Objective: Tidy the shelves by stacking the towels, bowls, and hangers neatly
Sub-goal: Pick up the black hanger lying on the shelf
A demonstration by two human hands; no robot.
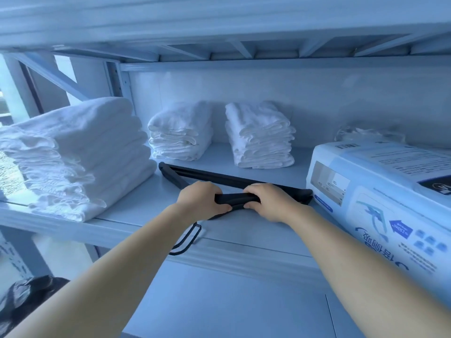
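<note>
shelf (244, 230): left hand (201, 200), right hand (271, 202) clasp hangers (234, 198).

The shelf board (146, 206) is hemmed in by a tall towel stack (73, 154) on the left and a printed carton (380, 191) on the right. Black hangers (234, 178) lie across the open lane between them, near the front edge. Behind these, bare board runs back to the left small stack (180, 132) and the right small stack (261, 137), with a narrow gap between the two. The upper shelf (219, 45) closes off the room overhead.

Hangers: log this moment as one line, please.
hangers: bunched on shelf front | left hand: grips them | right hand: grips them | flanks: towel stack left, box right
</note>
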